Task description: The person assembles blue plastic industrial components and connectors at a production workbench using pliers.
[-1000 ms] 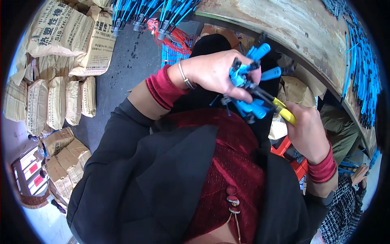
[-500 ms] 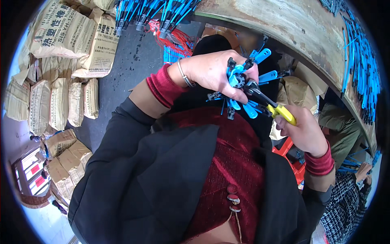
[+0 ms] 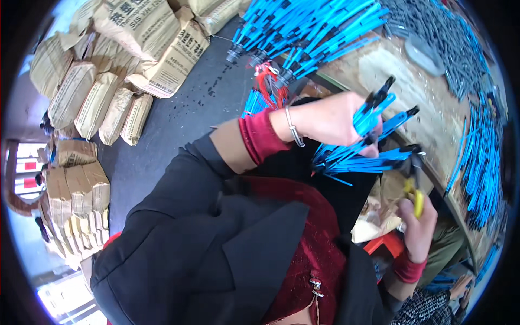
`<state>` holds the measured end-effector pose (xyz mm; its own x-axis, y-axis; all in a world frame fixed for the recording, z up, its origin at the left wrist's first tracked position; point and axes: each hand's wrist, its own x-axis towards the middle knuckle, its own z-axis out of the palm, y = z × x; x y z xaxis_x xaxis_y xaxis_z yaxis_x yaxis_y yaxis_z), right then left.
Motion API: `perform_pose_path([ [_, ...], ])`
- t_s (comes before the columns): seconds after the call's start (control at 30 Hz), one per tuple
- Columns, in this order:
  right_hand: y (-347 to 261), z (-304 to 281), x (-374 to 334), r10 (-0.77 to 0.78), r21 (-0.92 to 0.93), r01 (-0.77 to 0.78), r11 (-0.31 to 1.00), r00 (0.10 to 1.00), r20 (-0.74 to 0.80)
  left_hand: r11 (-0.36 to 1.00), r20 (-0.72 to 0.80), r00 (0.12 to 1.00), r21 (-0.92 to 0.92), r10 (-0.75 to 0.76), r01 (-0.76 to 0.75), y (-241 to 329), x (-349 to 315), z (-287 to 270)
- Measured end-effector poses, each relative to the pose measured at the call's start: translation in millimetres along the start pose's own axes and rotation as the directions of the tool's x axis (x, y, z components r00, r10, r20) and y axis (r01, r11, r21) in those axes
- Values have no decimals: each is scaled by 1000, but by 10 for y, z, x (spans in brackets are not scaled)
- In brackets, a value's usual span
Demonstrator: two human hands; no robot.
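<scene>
My left hand (image 3: 337, 120), a bracelet on its wrist, is closed round a blue-and-black folding piece (image 3: 362, 161) made of several blue arms with black joints. The arms point to the right and partly hide my fingers. In my right hand (image 3: 420, 223) is a pair of yellow-handled pliers (image 3: 415, 196). Their dark jaws are up against the black end of the lowest blue arm; whether they grip it I cannot tell.
Ahead and to the right runs a wooden table (image 3: 374, 67) with blue pieces (image 3: 319, 27) and a grey heap of parts (image 3: 455, 49). Paper sacks (image 3: 135, 27) are stacked at left. Red cords (image 3: 269, 86) hang by the table edge. Another person's hand (image 3: 460, 286) shows at lower right.
The folding piece has swung from facing me end-on to lying sideways, its arms drawn together. My right hand has moved lower with the pliers. The view has shifted.
</scene>
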<state>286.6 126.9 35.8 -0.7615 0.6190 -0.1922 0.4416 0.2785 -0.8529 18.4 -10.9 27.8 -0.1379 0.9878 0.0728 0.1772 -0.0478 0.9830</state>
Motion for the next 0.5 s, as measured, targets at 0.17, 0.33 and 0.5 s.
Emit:
perform_pose_path([
  [0.17,96,-367,63,-6,159,57,986,954,-300,997,-173,985,74,1,12,949,-66,-631],
  [0.33,250,-571,328,-17,35,23,999,986,-165,977,-353,929,132,-109,165,1700,391,-1295],
  [0.5,199,-507,675,-86,-135,67,989,987,-138,364,-420,905,835,-61,412,1013,1488,-1803],
])
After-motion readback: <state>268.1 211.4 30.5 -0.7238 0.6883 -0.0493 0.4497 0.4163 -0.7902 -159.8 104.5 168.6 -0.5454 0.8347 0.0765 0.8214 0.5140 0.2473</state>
